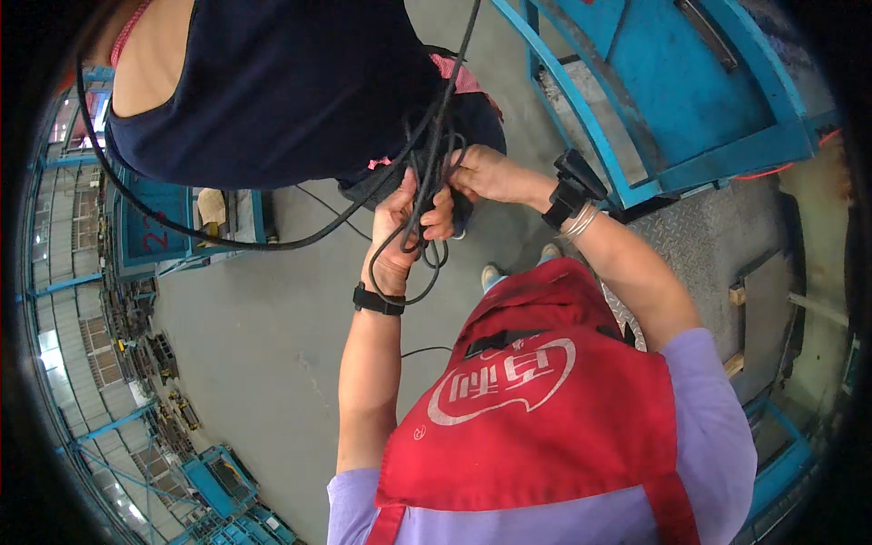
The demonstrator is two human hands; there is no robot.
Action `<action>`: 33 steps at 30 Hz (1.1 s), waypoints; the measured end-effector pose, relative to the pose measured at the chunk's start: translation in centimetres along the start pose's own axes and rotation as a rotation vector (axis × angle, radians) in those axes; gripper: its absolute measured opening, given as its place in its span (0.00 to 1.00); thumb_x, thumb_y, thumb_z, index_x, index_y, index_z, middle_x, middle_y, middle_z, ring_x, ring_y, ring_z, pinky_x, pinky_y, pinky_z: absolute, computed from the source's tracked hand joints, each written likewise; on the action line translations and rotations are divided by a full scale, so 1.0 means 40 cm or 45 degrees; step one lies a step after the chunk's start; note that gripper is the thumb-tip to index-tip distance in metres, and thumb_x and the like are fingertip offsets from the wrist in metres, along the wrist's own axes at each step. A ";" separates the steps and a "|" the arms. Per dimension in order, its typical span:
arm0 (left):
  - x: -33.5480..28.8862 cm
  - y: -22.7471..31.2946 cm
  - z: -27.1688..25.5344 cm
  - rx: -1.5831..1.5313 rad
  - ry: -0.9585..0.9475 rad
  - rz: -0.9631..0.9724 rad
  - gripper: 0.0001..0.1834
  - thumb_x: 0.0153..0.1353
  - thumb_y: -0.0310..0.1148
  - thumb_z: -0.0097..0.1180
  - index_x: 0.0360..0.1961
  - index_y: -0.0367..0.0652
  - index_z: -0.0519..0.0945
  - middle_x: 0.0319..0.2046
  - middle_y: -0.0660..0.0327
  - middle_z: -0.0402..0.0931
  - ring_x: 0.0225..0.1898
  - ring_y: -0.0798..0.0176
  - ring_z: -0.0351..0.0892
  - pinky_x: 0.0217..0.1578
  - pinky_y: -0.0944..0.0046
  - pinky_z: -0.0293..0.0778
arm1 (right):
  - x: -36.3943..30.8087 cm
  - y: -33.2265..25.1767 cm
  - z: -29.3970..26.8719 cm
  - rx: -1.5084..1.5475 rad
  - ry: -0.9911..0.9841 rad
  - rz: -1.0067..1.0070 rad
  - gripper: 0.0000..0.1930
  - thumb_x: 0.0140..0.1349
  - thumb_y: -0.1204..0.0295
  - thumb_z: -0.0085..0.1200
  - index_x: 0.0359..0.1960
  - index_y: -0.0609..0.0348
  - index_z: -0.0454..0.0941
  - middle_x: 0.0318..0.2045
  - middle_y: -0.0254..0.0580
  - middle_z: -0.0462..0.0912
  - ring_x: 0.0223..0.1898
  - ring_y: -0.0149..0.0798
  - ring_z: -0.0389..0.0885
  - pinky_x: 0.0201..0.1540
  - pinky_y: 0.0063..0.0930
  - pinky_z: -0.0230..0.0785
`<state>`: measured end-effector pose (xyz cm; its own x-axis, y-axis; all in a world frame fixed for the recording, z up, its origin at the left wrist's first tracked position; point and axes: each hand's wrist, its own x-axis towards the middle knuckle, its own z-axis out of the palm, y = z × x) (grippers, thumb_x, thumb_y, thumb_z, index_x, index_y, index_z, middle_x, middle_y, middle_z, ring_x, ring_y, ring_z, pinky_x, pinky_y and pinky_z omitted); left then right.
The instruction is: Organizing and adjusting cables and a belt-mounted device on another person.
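A black cable [438, 127] hangs in several loose loops in front of me, its strands running up past the person opposite. Round the lower part of the bundle, my left hand [404, 220] is closed, with the fingers curled over the strands. One loop drops over its wrist, by the black wrist strap [379, 301]. My right hand [479, 173] pinches cable strands at the right side of the bundle, fingertips bent inward and partly hidden. A black device on a strap [572, 189] and thin bangles sit on my right wrist.
A person in dark blue clothing [282, 91] stands close, opposite me. One long cable length sweeps left in front of them. A blue metal frame [672, 100] stands at the upper right beside a patterned metal plate [677, 238]. Blue bins [154, 232] stand at the left on the grey floor [245, 363].
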<state>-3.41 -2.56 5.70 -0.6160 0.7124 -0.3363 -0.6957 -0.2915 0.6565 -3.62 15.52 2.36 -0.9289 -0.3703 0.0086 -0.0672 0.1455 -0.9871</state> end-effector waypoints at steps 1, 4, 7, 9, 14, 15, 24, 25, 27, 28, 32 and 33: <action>0.001 0.001 0.015 0.007 0.064 -0.024 0.25 0.66 0.52 0.33 0.33 0.39 0.69 0.15 0.66 0.60 0.13 0.69 0.55 0.20 0.68 0.56 | -0.004 -0.009 -0.001 -0.173 0.072 0.015 0.08 0.55 0.73 0.47 0.33 0.59 0.78 0.25 0.49 0.80 0.29 0.44 0.80 0.33 0.32 0.71; 0.001 0.003 0.052 0.066 0.195 -0.054 0.24 0.67 0.50 0.33 0.32 0.38 0.70 0.15 0.67 0.60 0.15 0.70 0.54 0.22 0.69 0.56 | 0.018 0.018 0.013 -0.407 0.431 -0.234 0.08 0.53 0.70 0.49 0.31 0.56 0.79 0.27 0.52 0.79 0.31 0.50 0.79 0.33 0.36 0.71; -0.004 -0.002 0.036 0.119 0.094 -0.095 0.21 0.66 0.48 0.40 0.35 0.37 0.70 0.17 0.69 0.60 0.18 0.72 0.55 0.21 0.71 0.55 | 0.018 0.025 0.014 -0.166 0.365 -0.146 0.07 0.51 0.70 0.50 0.30 0.55 0.79 0.27 0.50 0.79 0.31 0.52 0.79 0.32 0.36 0.71; -0.007 -0.003 0.040 0.404 0.111 -0.047 0.20 0.64 0.47 0.45 0.35 0.37 0.70 0.17 0.70 0.59 0.18 0.73 0.54 0.20 0.71 0.54 | 0.020 0.030 0.012 -0.347 0.461 -0.316 0.07 0.51 0.71 0.50 0.30 0.55 0.79 0.26 0.49 0.79 0.32 0.53 0.78 0.32 0.37 0.71; 0.005 0.003 0.051 0.731 0.455 0.018 0.11 0.60 0.37 0.52 0.32 0.39 0.70 0.16 0.72 0.57 0.16 0.74 0.54 0.19 0.72 0.53 | 0.022 0.069 0.009 -0.372 0.540 -0.302 0.07 0.50 0.71 0.51 0.29 0.56 0.79 0.26 0.50 0.79 0.32 0.53 0.78 0.33 0.39 0.71; 0.012 0.000 0.042 0.634 0.460 0.023 0.08 0.59 0.34 0.51 0.30 0.40 0.71 0.15 0.73 0.58 0.15 0.75 0.55 0.18 0.72 0.53 | 0.019 0.071 0.005 -0.356 0.552 -0.306 0.07 0.50 0.71 0.51 0.29 0.56 0.79 0.26 0.50 0.79 0.32 0.53 0.78 0.33 0.39 0.71; 0.021 0.008 0.047 0.560 0.558 0.065 0.07 0.57 0.32 0.53 0.27 0.40 0.73 0.15 0.73 0.60 0.16 0.78 0.56 0.16 0.75 0.53 | -0.048 0.018 0.073 -0.267 0.632 -0.144 0.10 0.55 0.70 0.46 0.21 0.60 0.76 0.23 0.47 0.79 0.28 0.49 0.79 0.30 0.36 0.70; 0.021 0.008 0.051 0.611 0.586 0.100 0.07 0.57 0.32 0.53 0.28 0.39 0.74 0.16 0.72 0.61 0.16 0.77 0.57 0.16 0.75 0.54 | -0.045 0.034 0.078 -0.261 0.649 -0.161 0.11 0.56 0.70 0.44 0.20 0.60 0.75 0.23 0.46 0.79 0.27 0.49 0.78 0.30 0.35 0.69; 0.027 0.002 0.059 0.709 0.644 0.173 0.07 0.57 0.31 0.53 0.28 0.37 0.75 0.17 0.72 0.64 0.16 0.77 0.59 0.16 0.75 0.56 | -0.060 0.022 0.066 -0.297 0.601 -0.094 0.11 0.56 0.70 0.45 0.20 0.60 0.76 0.23 0.47 0.79 0.27 0.49 0.79 0.30 0.35 0.69; 0.029 0.000 0.060 0.874 0.637 0.246 0.08 0.57 0.31 0.53 0.29 0.36 0.75 0.17 0.71 0.65 0.17 0.77 0.60 0.17 0.75 0.57 | -0.065 0.007 0.060 -0.315 0.574 -0.061 0.11 0.56 0.70 0.45 0.20 0.60 0.76 0.22 0.47 0.79 0.27 0.48 0.79 0.30 0.35 0.69; 0.026 -0.041 0.051 1.755 0.627 0.565 0.12 0.60 0.35 0.50 0.34 0.34 0.73 0.23 0.57 0.76 0.22 0.60 0.75 0.23 0.62 0.69 | -0.102 -0.043 0.044 -0.263 0.553 0.061 0.10 0.54 0.70 0.46 0.20 0.60 0.77 0.21 0.48 0.78 0.26 0.47 0.79 0.30 0.35 0.69; 0.030 -0.051 0.057 1.980 0.617 0.690 0.12 0.60 0.35 0.50 0.34 0.34 0.72 0.24 0.53 0.76 0.24 0.54 0.77 0.25 0.57 0.71 | -0.103 -0.042 0.041 -0.297 0.568 0.050 0.10 0.54 0.70 0.47 0.21 0.61 0.77 0.21 0.48 0.78 0.26 0.47 0.79 0.30 0.35 0.69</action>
<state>-1.88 0.34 5.51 -0.8926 0.4204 0.1627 0.4187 0.6394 0.6449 0.93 15.31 3.73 -0.9941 0.0605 0.0898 -0.0611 0.3714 -0.9264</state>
